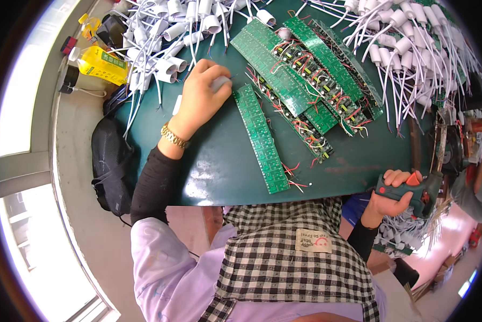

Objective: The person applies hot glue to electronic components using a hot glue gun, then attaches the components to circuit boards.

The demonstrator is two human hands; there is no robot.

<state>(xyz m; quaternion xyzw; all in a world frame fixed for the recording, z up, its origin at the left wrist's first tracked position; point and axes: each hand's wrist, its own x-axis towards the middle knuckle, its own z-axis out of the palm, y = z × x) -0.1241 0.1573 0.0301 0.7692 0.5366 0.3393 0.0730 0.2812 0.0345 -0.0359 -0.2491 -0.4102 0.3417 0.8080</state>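
**Both hands occupied, near strip lying loose**

Through the head view, I have the left hand over the table, fingers curled around a pale object that they mostly hide; I can't tell what it is. Just beside it lies a narrow green board strip, component side down as far as I can judge, touched by neither hand, with red and white wires poking out at its near end.

My right hand is wrapped round a dark power tool with an orange-red part, near the table's edge, well apart from the strip.

Beyond the strip are overlapping board strips, flanked by heaps of white sockets and more leaded sockets.

My reading of progress: components and short wires are already on the strips; the strips are still in long pieces, and I make out no socket joined to the near one, so much seems left.
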